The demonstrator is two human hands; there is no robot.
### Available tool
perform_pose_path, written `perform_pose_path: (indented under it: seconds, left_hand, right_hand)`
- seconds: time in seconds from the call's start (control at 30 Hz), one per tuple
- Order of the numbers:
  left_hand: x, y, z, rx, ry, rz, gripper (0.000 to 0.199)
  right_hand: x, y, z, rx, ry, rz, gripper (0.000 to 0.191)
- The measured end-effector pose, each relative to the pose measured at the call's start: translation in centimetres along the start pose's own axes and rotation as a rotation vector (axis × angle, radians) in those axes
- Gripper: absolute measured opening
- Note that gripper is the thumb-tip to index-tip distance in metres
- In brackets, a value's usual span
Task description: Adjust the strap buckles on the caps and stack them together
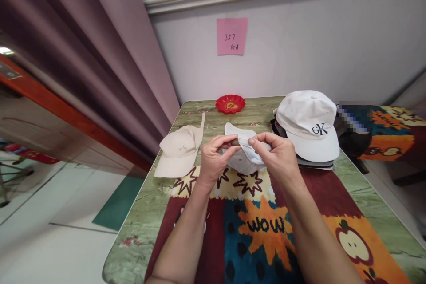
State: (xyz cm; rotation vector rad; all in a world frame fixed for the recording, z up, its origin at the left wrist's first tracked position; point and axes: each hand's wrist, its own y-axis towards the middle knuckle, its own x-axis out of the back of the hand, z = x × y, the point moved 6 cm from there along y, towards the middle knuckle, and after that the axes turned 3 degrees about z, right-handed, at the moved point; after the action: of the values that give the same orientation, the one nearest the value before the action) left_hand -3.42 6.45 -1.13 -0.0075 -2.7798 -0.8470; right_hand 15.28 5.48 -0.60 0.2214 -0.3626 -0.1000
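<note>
A white baseball cap is between my hands above the table, its inside partly facing me. My left hand pinches the cap's edge or strap from the left, thumb against fingers. From the right, my right hand grips the same edge, its thumb pressed near the middle. The exact spot under the fingertips is partly hidden. To the left lies a beige cap with a small logo, its strap sticking up behind. On the right, a white cap with black letters tops a stack of caps.
A red scalloped dish stands at the table's back edge, below a pink note on the wall. A colourful patterned mat covers the front of the green wood-look table. Purple curtain hangs at left.
</note>
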Motion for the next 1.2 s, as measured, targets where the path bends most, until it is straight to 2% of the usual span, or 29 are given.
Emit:
perform_pose_path:
  seconds: [0.27, 0.57, 0.77, 1.2]
  left_hand:
    - [0.5, 0.0, -2.0, -0.164, 0.311, 0.126, 0.020]
    - [0.3, -0.2, -3.8, -0.295, 0.495, 0.234, 0.022]
    - [0.4, -0.3, -4.0, -0.274, 0.522, 0.247, 0.024]
    - [0.0, 0.0, -3.8, -0.152, 0.389, 0.214, 0.019]
  right_hand:
    - [0.0, 0.1, -0.2, -0.002, 0.011, 0.092, 0.033]
    - [-0.2, 0.1, -0.3, -0.016, -0.021, 0.131, 0.032]
    - [-0.3, 0.1, -0.3, -0.022, -0.023, 0.137, 0.033]
    - [-0.7, 0.0, 0.7, 0.045, -0.034, 0.167, 0.028]
